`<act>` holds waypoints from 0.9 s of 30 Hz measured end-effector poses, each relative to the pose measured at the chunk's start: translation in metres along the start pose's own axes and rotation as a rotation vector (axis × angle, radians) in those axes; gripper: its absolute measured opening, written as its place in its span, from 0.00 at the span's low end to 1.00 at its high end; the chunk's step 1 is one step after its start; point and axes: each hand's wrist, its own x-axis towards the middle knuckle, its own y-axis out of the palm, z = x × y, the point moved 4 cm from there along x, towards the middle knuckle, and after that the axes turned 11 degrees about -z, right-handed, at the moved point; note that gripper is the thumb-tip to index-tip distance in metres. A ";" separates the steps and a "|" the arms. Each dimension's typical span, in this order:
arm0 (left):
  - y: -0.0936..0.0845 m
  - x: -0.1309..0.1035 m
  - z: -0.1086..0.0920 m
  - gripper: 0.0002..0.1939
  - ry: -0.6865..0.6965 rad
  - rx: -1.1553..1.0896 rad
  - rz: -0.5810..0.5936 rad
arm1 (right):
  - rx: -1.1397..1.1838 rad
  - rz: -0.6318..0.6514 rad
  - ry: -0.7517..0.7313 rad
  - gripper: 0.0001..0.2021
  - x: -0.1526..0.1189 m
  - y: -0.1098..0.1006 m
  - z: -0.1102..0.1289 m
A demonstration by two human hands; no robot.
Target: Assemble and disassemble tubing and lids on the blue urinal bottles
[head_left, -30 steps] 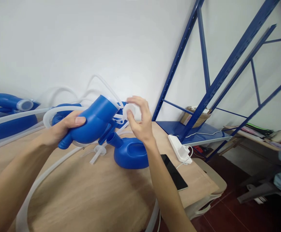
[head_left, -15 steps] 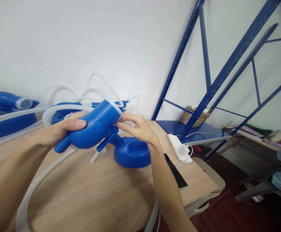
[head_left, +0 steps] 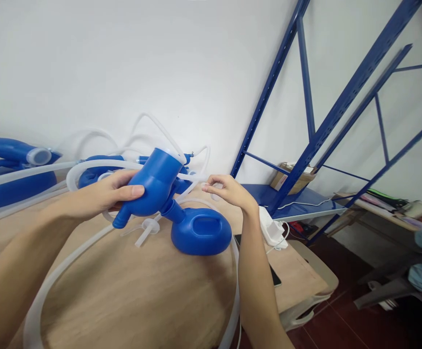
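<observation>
My left hand [head_left: 123,191] grips a blue plastic funnel-shaped head [head_left: 152,182], thumb on its near side. Its wide mouth with a pale rim tilts up to the right, and a short ribbed spout points down left. My right hand [head_left: 228,191] is off to the right, apart from the head, with thumb and fingers pinched together. A small pale translucent piece shows at the fingers; I cannot make out what it is. Below stands a blue bottle [head_left: 200,232] with a moulded handle and an uncapped neck. A translucent flanged stopper [head_left: 148,230] lies left of it.
A translucent hose [head_left: 69,264] loops across the wooden table [head_left: 152,300]. More blue bottles [head_left: 18,189] and tubing lie at the back left. A white power strip [head_left: 274,230] and a black phone [head_left: 274,276] are at right, before a blue metal rack [head_left: 269,87].
My right hand has moved away to the right from the head's rim. My left hand has shifted slightly right and turned the head more upright.
</observation>
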 end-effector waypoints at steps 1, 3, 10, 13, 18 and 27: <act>0.002 -0.001 0.000 0.43 -0.037 -0.065 0.021 | 0.000 -0.013 0.005 0.20 0.001 0.000 -0.005; 0.004 -0.001 -0.001 0.43 -0.060 -0.083 0.029 | -0.014 -0.036 0.013 0.20 0.003 0.001 -0.013; 0.010 -0.002 -0.010 0.45 0.014 0.077 0.078 | -0.180 0.084 0.094 0.21 0.009 0.018 -0.023; 0.012 -0.002 -0.011 0.44 0.017 0.079 0.094 | -0.175 0.140 0.102 0.22 0.008 0.020 -0.014; 0.016 -0.002 -0.013 0.41 0.001 0.217 0.082 | -0.113 0.148 0.056 0.22 0.007 0.018 -0.014; 0.020 0.004 -0.007 0.33 0.031 0.360 0.091 | 0.013 0.107 0.067 0.18 0.009 0.020 -0.029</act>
